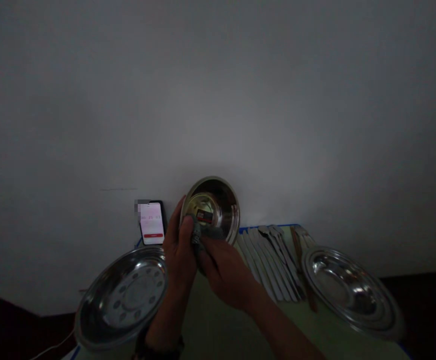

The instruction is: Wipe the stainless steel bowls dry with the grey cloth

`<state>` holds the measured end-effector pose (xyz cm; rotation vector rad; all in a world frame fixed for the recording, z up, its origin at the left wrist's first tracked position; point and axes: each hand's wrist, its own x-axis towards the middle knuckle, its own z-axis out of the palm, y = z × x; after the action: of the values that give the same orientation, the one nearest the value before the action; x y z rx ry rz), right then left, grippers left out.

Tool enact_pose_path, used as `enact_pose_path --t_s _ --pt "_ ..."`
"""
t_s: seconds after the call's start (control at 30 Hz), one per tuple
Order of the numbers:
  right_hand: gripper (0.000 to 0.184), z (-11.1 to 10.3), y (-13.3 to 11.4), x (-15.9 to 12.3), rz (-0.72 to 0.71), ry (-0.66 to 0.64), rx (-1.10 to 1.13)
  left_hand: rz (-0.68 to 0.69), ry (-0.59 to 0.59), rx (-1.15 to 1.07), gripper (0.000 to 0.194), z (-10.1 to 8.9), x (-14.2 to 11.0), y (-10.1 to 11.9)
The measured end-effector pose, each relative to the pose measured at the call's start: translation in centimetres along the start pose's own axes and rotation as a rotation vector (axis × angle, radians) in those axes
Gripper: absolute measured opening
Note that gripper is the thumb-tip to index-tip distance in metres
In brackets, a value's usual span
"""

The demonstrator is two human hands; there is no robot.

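A shiny metal bowl (pixel 231 200) is held up in front of me, tilted so its inside faces me, with a dark label at its bottom. My left hand (pixel 180 240) grips the bowl's left side, thumb over the rim. A dark grey cloth (pixel 196 232) is bunched at the bowl's near rim, partly under the left thumb. My right hand (pixel 223 267) pinches the cloth and presses it toward the inside of the bowl. The fingertips of my right hand are partly hidden by the cloth and the dim light.
A large metal basin (pixel 85 320) stands at the left, with a lit phone (pixel 152 225) propped behind it. On the right, several knives and spoons (pixel 272 265) lie in a row beside metal plates (pixel 383 320). The pale wall (pixel 218 100) rises behind the table (pixel 206 320).
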<state>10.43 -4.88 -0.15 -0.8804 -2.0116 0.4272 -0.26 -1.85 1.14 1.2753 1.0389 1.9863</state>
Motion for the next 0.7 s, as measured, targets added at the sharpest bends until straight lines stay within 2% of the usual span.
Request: enact_pose_path --t_s 0.1,0.27,0.37,0.43,0.47,0.53,0.6,0.7 --pt "0.032 0.5 1.3 -0.1 0.017 0.060 -0.095 -0.021 0.010 0.050 0.034 -0.1 0.7 -0.2" --pt "0.033 0.7 4.2 -3.1 0.021 0.014 -0.332 0.058 0.099 0.131 0.042 -1.2 1.8 -0.2" --pt "0.034 1.2 5.4 -6.3 0.131 -0.146 -0.417 0.127 0.133 0.127 0.041 -1.6 2.0 0.3" --pt "0.035 0.9 5.5 -8.0 0.147 -0.273 -0.393 0.117 0.109 0.100 0.038 -1.5 1.9 0.6" --pt "0.037 0.4 5.5 -8.6 0.156 -0.303 -0.365 0.093 0.079 0.085 0.037 -1.4 1.8 0.7" --pt "0.038 -1.5 5.2 -9.0 0.230 -0.271 -0.334 0.022 0.015 0.072 0.036 -0.9 1.4 1.0" --pt "0.037 -4.2 5.0 -8.8 0.364 -0.231 -0.323 -0.056 -0.040 0.069 0.038 -0.3 0.9 1.2" --pt "0.039 -8.7 5.7 -8.2 0.432 -0.140 -0.330 -0.143 -0.135 0.056 0.039 1.0 0.1 1.4"
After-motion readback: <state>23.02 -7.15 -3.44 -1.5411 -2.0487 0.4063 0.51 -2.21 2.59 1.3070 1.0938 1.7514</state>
